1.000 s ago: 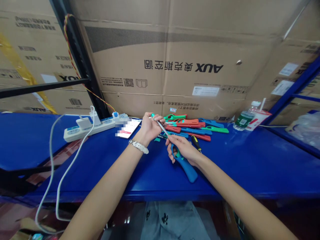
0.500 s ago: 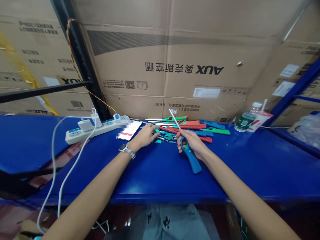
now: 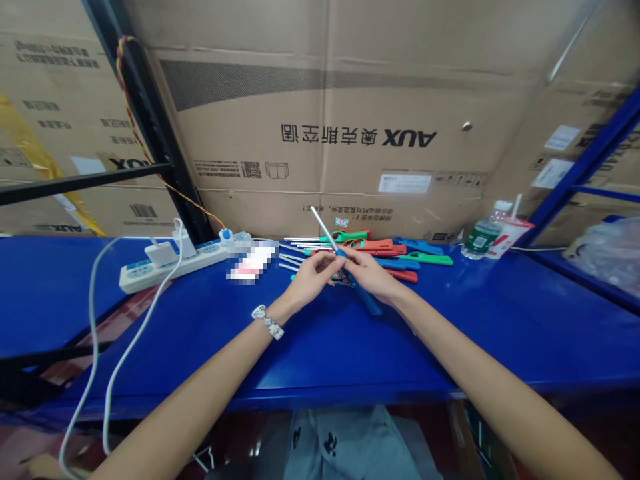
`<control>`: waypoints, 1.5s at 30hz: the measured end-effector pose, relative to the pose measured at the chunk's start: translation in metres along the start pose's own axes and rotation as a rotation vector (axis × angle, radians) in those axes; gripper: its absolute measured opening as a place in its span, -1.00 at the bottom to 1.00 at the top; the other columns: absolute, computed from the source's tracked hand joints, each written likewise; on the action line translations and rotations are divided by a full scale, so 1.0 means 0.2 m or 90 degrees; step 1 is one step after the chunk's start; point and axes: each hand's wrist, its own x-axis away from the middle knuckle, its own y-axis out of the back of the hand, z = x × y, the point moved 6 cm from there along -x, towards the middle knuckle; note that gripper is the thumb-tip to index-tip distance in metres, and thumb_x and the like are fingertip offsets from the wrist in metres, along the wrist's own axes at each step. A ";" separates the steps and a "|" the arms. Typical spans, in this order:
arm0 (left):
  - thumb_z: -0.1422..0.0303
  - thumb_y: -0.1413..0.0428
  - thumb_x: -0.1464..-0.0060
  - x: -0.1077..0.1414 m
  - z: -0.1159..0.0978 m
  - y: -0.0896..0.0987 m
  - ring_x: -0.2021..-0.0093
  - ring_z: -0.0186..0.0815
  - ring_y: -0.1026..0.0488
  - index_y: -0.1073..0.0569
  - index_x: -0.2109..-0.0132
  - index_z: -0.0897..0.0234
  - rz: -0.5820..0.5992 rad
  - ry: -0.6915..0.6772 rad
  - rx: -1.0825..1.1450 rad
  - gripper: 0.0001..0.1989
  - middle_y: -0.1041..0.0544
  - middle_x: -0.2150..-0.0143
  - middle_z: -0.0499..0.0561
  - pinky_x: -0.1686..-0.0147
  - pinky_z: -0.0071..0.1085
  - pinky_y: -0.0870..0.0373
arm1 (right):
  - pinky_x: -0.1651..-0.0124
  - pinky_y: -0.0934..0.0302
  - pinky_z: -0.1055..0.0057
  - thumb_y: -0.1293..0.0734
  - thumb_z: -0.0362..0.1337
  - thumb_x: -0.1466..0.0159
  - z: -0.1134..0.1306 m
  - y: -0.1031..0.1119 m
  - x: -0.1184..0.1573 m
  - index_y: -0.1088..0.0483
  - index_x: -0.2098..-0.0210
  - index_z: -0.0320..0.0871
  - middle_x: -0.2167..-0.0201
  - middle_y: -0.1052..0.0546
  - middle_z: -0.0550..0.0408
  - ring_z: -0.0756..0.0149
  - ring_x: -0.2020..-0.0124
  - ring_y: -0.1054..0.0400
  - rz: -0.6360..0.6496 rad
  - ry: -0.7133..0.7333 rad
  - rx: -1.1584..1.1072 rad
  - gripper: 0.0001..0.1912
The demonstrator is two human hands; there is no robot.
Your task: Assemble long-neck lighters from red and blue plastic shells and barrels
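My right hand [image 3: 371,272] is closed around a blue long-necked gas lighter [image 3: 369,300]. Its metal barrel points up and to the left, while the blue handle slants down toward me. My left hand [image 3: 315,272] has come against the same lighter, thumb and fingers drawn together in a pinch beside its front part. What lies between those left fingers is hidden. Behind both hands is a pile of similar lighters, among them a green lighter [image 3: 431,258], a red lighter [image 3: 404,275] and an orange lighter [image 3: 376,245]; their metal barrels point left.
On the blue table [image 3: 320,353] a white power strip [image 3: 200,259] with plugs and cables lies at the left. Near it is a blurred-out phone [image 3: 254,261]. A water bottle [image 3: 481,233] and a red-and-white cup [image 3: 507,239] stand at the right. A large cardboard box [image 3: 250,100] rises behind.
My left hand has moved right from the pile's left side to the lighter in my right hand. The right hand has shifted slightly up and away, and the lighter has turned.
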 end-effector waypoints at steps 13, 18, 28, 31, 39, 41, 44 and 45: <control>0.40 -0.41 -0.08 -0.02 0.05 0.06 0.33 -0.42 -0.53 -0.59 0.41 0.33 -0.161 0.099 0.299 -0.82 -0.59 0.39 -0.02 0.10 -0.46 -0.47 | 0.52 -0.23 0.38 -0.49 0.00 -0.24 -0.05 0.04 0.01 -0.58 0.04 -0.14 0.48 -0.49 0.14 0.33 0.56 -0.31 0.012 -0.015 0.116 -0.58; 0.39 -0.41 -0.09 -0.02 0.10 0.03 0.34 -0.41 -0.52 -0.59 0.43 0.35 -0.193 0.106 0.322 -0.79 -0.58 0.43 -0.02 0.06 -0.43 -0.47 | 0.57 -0.19 0.47 -0.51 -0.02 -0.23 -0.06 0.07 0.00 -0.61 0.17 -0.14 0.48 -0.50 0.12 0.37 0.53 -0.30 -0.012 -0.023 0.092 -0.67; 0.39 -0.42 -0.08 -0.03 0.11 0.03 0.29 -0.35 -0.58 -0.62 0.41 0.36 -0.197 0.125 0.303 -0.82 -0.63 0.41 0.01 -0.02 -0.35 -0.49 | 0.59 -0.23 0.51 -0.51 -0.01 -0.24 -0.07 0.13 -0.04 -0.58 0.16 -0.13 0.33 -0.56 0.02 0.29 0.38 -0.41 -0.009 -0.100 0.089 -0.66; 0.41 -0.42 -0.08 -0.02 0.12 0.04 0.29 -0.36 -0.57 -0.61 0.42 0.37 -0.215 0.139 0.301 -0.81 -0.63 0.40 0.02 -0.01 -0.37 -0.50 | 0.52 -0.24 0.47 -0.50 -0.03 -0.25 -0.07 0.13 -0.06 -0.59 0.14 -0.13 0.31 -0.59 0.01 0.28 0.38 -0.42 -0.007 -0.064 0.124 -0.67; 0.44 -0.40 -0.10 -0.01 0.15 0.07 0.31 -0.37 -0.56 -0.59 0.41 0.39 -0.257 0.153 0.295 -0.81 -0.62 0.39 0.06 0.03 -0.38 -0.53 | 0.19 -0.24 0.33 -0.39 -0.08 -0.34 -0.06 0.17 -0.13 -0.61 0.26 -0.13 0.36 -0.59 0.07 0.25 0.34 -0.39 -0.029 0.053 0.219 -0.74; 0.43 -0.39 -0.11 -0.02 0.16 0.07 0.31 -0.37 -0.56 -0.58 0.41 0.39 -0.253 0.155 0.289 -0.81 -0.60 0.41 0.04 0.05 -0.38 -0.53 | 0.22 -0.20 0.33 -0.37 -0.09 -0.36 -0.05 0.18 -0.13 -0.60 0.27 -0.15 0.41 -0.56 0.09 0.27 0.38 -0.35 -0.042 0.062 0.244 -0.73; 0.41 -0.40 -0.11 -0.02 0.16 0.07 0.37 -0.39 -0.54 -0.57 0.41 0.39 -0.246 0.148 0.267 -0.79 -0.58 0.44 0.02 0.12 -0.42 -0.54 | 0.22 -0.17 0.32 -0.36 -0.13 -0.38 -0.02 0.19 -0.14 -0.59 0.24 -0.15 0.43 -0.55 0.11 0.27 0.40 -0.33 -0.048 0.076 0.273 -0.75; 0.41 -0.40 -0.11 -0.02 0.15 0.07 0.39 -0.40 -0.53 -0.57 0.41 0.39 -0.250 0.146 0.259 -0.79 -0.58 0.45 0.02 0.17 -0.44 -0.54 | 0.22 -0.17 0.32 -0.35 -0.14 -0.39 -0.02 0.19 -0.14 -0.59 0.24 -0.14 0.43 -0.55 0.11 0.26 0.40 -0.33 -0.046 0.082 0.280 -0.76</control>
